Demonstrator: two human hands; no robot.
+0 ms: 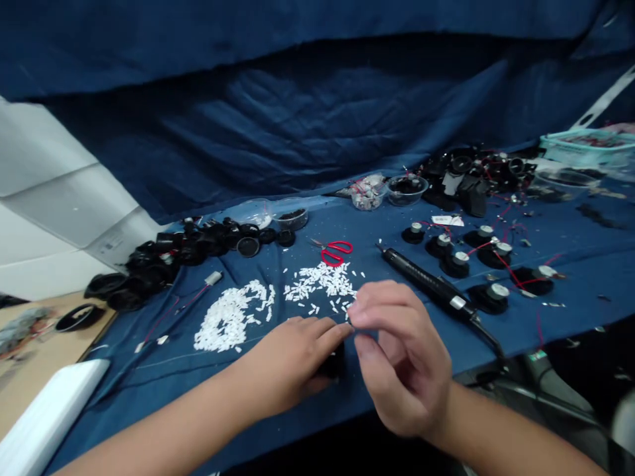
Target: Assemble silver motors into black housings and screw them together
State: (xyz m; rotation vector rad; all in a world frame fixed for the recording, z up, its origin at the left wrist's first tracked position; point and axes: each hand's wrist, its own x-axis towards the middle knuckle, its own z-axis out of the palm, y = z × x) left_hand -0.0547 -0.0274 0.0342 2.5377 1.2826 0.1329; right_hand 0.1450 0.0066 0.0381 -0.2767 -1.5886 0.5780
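Tabletop (pixel 364 228) is showing plain blue, the small loose pieces (pixel 223 324) white, the part (pixel 336 363) under the left hand (pixel 292 360) black. Scissor handles (pixel 328 248) are showing red, the corded tool (pixel 426 277) black with a silver band (pixel 457 302). Basket (pixel 585 155) is showing pale turquoise, loose wires (pixel 508 270) red.

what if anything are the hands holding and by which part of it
The left hand holds a black part, fingers over its top; whether the right hand pinches anything cannot be told.

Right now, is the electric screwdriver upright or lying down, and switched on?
Lying down: the electric screwdriver stretches lengthwise along the blue cloth, right of the scissors. Switched on: cannot tell from this view.
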